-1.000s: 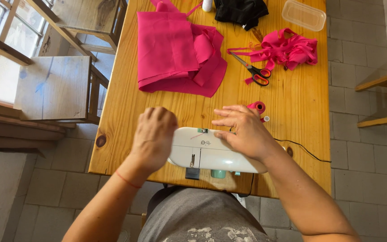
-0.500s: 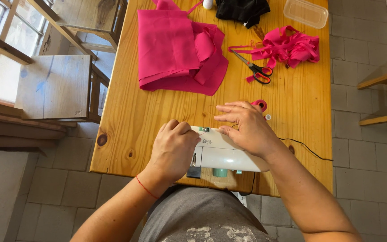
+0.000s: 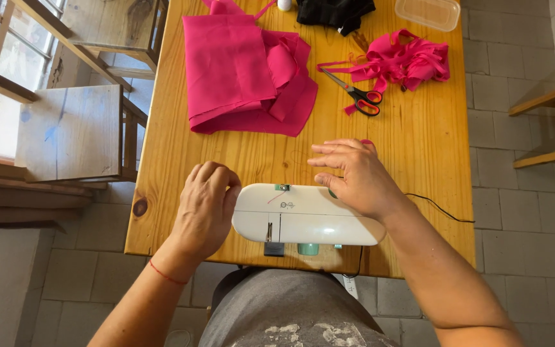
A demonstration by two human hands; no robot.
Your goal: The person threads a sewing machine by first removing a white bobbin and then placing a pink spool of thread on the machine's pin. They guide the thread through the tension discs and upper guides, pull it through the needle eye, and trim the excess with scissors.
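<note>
On sewing machine, right hand spread (resting)

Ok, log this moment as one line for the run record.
left hand: curled at sewing machine left end | right hand: resting on machine top, fingers spread | behind: pink fabric, scissors | surface: wooden table

both hands at white sewing machine on wooden table
</note>
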